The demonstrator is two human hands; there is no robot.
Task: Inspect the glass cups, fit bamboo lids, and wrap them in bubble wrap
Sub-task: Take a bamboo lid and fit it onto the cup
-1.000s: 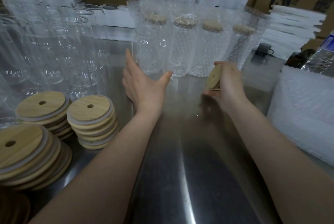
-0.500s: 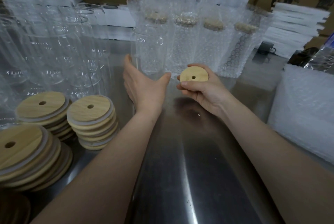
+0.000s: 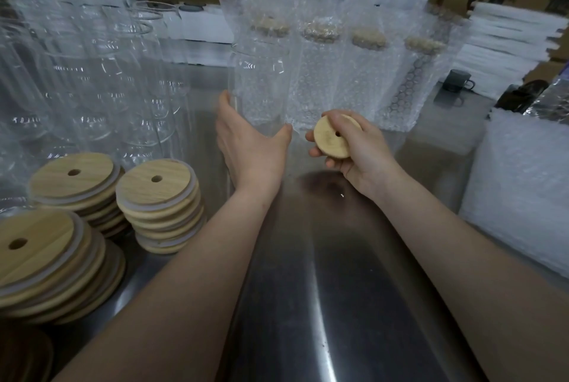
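Head view: my left hand [image 3: 251,147] is spread, fingers straight and thumb wide, set at the base of an unlidded glass cup [image 3: 261,79] that stands on the steel table [image 3: 308,304] just in front of a row of wrapped cups [image 3: 366,73]. I cannot tell whether the palm touches the glass. My right hand [image 3: 363,153] pinches one bamboo lid [image 3: 331,138] by its rim, fingers curled under it and thumb on the far edge, with the drilled face tilted toward the camera, just right of the cup's foot.

Handling notes, as judgement:

1. Glass cup. Rigid, thin-walled, smooth and likely slippery, and it will chip on contact with its neighbours. Take hold low on the body, fingers and thumb on opposite sides, and keep it upright. Avoid the open rim, since the lid must seat there.
2. Bamboo lid. Light and stiff, and it tolerates a firm edge pinch. The pale ring visible on the lid stacks [image 3: 160,196] suggests a soft seal, so expect some resistance when pressing it in. Press squarely from above while the other hand steadies the cup.
3. Bubble wrap stack [image 3: 523,196]. Limp, light and slightly grippy. Lift one sheet by a corner.

Spare bare cups [image 3: 92,73] stand at the left, well apart from the working cup.
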